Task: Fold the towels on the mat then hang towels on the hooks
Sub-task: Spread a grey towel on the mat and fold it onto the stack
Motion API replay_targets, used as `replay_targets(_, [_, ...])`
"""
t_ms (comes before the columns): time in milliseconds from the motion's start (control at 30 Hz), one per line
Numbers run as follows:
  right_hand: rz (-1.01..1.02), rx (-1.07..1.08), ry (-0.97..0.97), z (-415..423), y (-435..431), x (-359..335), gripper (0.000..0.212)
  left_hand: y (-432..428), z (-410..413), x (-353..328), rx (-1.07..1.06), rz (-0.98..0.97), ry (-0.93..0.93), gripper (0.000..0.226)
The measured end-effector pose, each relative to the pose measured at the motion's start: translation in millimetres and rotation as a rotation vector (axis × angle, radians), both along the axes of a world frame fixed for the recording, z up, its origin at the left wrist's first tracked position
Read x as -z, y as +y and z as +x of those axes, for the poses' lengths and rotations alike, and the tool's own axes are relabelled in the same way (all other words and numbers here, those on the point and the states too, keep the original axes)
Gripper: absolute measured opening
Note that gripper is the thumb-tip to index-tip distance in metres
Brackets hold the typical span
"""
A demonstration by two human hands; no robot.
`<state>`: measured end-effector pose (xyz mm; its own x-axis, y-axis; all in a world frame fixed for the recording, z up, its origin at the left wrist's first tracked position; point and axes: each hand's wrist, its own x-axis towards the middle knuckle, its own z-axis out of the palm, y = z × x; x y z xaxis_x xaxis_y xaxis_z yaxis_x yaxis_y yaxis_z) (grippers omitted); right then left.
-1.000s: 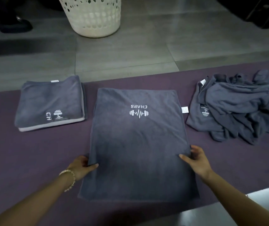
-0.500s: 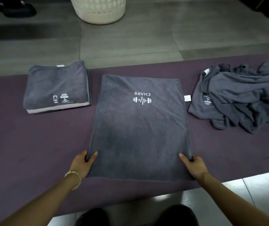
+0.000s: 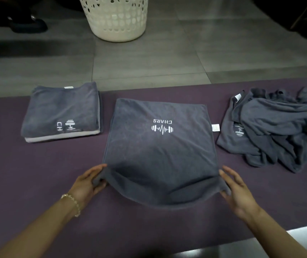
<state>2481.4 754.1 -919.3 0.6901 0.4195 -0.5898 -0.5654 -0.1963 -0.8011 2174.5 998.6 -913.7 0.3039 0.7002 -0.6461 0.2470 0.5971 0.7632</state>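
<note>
Grey tiled floor [image 3: 149, 62] fills the far half of your view. The purple mat [image 3: 28, 174] crosses the near half and runs out of frame left and right. The towel [image 3: 158, 149] you're working lies at mid-mat, dark grey, with its long axis running from you toward the floor. Its far edge lies flat on the mat. Its near edge is raised and sags in a curve between your hands. The white logo [image 3: 162, 127] reads CHARS upside down to you, so the tops of the letters point your way. To the right, well apart, a heap of towels [image 3: 279, 131] is cut off by the frame edge (no telling how many are in it). To the left the folded stack [image 3: 61, 110] sits square, with a pale layer showing at its near edge. Its lettering stops at CH where the fold swallows it. On the floor beyond, the white perforated basket [image 3: 115, 19] loses its top to the upper edge of the picture. Your left hand [image 3: 87, 183] pinches the near left corner, thumb and fingers curled round bunched cloth. Your right hand [image 3: 238, 190] holds the near right corner between thumb and straighter fingers, though the cloth covers where they meet. A beaded bracelet [image 3: 72, 202] sits on the left wrist. A small white tag [image 3: 215, 127] sticks out from the towel's right edge, its print too small to read.
</note>
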Motion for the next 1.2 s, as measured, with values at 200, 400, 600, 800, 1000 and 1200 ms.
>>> replay_targets(200, [0.173, 0.055, 0.022, 52, 60, -19, 0.030, 64, 53, -19, -0.072, 0.065, -0.197, 0.037])
replay_targets(400, [-0.281, -0.051, -0.324, 53, 49, 20, 0.036, 78, 47, 21, 0.225, 0.355, 0.364, 0.040])
replay_targets(600, [-0.485, -0.231, -0.342, 52, 49, 39, 0.023, 86, 36, 34, 0.399, 0.283, 0.606, 0.056])
replay_targets(800, [-0.499, -0.187, -0.241, 61, 79, 35, 0.046, 72, 59, 34, 0.398, 0.195, 0.651, 0.092])
replay_targets(1000, [-0.472, -0.226, -0.286, 67, 94, 40, 0.045, 88, 70, 33, 0.309, 0.166, 0.590, 0.079])
replay_targets(1200, [-0.442, -0.252, -0.462, 45, 70, 34, 0.026, 71, 53, 20, 0.250, 0.131, 0.421, 0.052])
